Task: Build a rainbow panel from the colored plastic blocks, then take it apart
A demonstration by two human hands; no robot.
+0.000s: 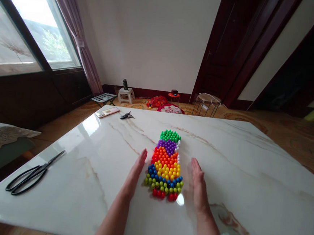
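A long piece of beadwork (pixel 166 158) made of round coloured beads lies on the white marbled table. Its bands run from green at the far end through purple, orange, yellow, blue and olive to red at the near end, with white beads along the right side. My left hand (pixel 138 166) is held edge-down just left of the beadwork, fingers straight, apart from it. On the other side my right hand (pixel 198 177) is held likewise, with a wider gap to the beads. Neither hand holds anything.
Black-handled scissors (pixel 34 175) lie at the table's left. Near the far left edge are a phone (pixel 107 112) and a bunch of keys (pixel 126 116). Beyond the table stand a white stool (pixel 126 95), a round stool (pixel 207 99) and a red net bag (pixel 156 101) on the floor.
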